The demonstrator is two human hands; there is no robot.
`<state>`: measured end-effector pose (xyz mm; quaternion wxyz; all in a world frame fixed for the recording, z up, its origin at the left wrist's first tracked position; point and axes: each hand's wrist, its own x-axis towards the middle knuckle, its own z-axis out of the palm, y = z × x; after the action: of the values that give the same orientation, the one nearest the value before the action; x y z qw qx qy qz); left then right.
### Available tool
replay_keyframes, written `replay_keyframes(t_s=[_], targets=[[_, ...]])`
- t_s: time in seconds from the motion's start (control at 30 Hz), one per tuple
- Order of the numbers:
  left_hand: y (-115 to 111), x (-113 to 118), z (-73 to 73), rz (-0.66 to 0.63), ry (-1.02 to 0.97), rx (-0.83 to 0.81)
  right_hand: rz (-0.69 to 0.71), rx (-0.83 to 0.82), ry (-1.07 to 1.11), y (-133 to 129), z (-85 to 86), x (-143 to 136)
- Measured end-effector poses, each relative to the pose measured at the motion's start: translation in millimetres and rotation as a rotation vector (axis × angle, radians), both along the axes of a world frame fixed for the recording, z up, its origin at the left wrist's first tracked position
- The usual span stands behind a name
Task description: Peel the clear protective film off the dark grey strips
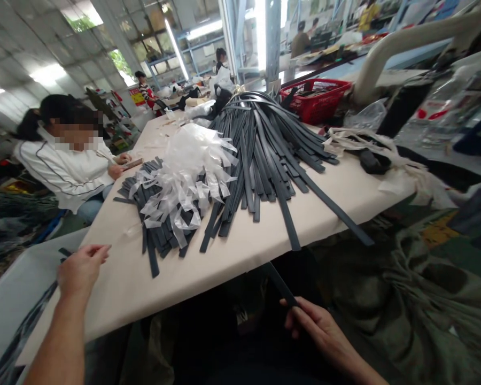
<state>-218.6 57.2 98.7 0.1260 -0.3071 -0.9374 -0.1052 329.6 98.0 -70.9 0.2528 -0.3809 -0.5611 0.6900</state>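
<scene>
My left hand (81,267) is over the table's left edge, its fingers pinched together; a short dark piece shows just behind it, and what the fingers hold, if anything, is hidden. Below the front edge, my right hand (310,321) grips a dark strip (282,284) that slants up toward the table edge. A large fanned bundle of dark grey strips (264,155) lies on the cream tabletop (232,256). To its left, translucent white plastic strips (192,171) rest over a pile of shorter dark strips (156,235).
A person (68,155) in a white top sits at the table's left side. Behind the bundle stands a red basket (318,101). Pale fabric straps (369,141) lie at the right, above green cloth (412,283). A pale bin (36,256) adjoins the left edge.
</scene>
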Motion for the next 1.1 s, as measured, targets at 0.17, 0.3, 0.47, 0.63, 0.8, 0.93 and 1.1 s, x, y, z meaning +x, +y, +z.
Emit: replay_keyframes(t_s=[0.17,0.3,0.47,0.63,0.8,0.93,1.1], targets=[[62,81,5.9,-0.325,-0.107,0.204,-0.186,-0.093,0.047,6,-10.1,6],[102,157,-7.2,-0.659,-0.191,0.291,-0.284,-0.119,0.113,5,-9.0,10],[139,215,-9.8,-0.822,-0.307,0.264,-0.299,-0.149,0.153,-1,-9.2,17],[174,228,-11.1,-0.851,-0.225,0.248,-0.342,-0.193,0.145,-7,-25.1,24],[207,225,-10.7,-0.894,-0.083,0.269,-0.405,-0.184,0.12,-4,-32.6,23],[238,227,-7.8,-0.938,0.036,0.214,-0.433,-0.176,0.104,-1,-28.6,21],[270,233,-9.2,-0.987,0.097,0.165,-0.461,-0.155,0.07,-1,-28.6,21]])
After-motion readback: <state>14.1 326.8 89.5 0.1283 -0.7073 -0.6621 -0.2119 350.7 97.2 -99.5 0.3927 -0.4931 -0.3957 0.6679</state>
